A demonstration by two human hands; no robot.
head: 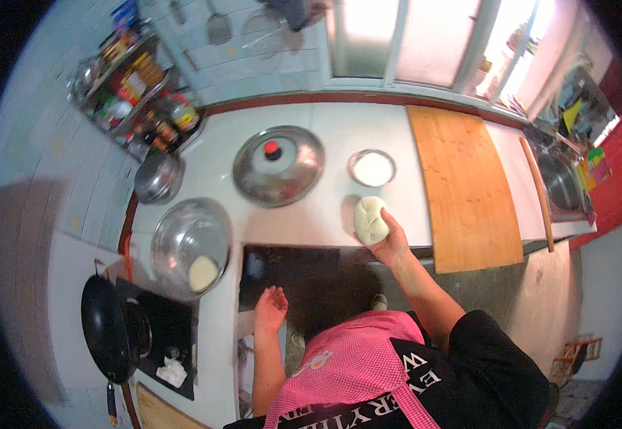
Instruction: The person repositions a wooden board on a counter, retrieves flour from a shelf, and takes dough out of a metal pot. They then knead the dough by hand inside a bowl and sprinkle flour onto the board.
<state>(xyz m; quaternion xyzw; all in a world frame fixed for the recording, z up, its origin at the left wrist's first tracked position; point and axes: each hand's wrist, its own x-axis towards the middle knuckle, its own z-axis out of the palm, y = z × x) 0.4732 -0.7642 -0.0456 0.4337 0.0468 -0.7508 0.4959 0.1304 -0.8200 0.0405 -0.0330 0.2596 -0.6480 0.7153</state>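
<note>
A smooth, pale lump of dough [370, 221] rests in my right hand [392, 239], above the front edge of the white counter. My left hand [271, 309] hangs low on the left, fingers loosely curled, with nothing seen in it. Beyond the dough stands a round metal bowl of white powder [373, 168], perhaps flour. A large steel mixing bowl [185, 244] sits at the counter's corner, and a smaller pale piece of dough [203, 273] lies inside it. Between the two bowls, farther back, is a domed steel lid [278, 166] with a red and black knob.
A wooden board [469, 187] overhangs the counter front on the right. Beside it lies a rolling pin [537, 193], near the sink [560, 185]. At left are a black wok [105, 327] by the stove, a crumpled tissue [172, 372], a metal pot [159, 177] and a spice rack [134, 91].
</note>
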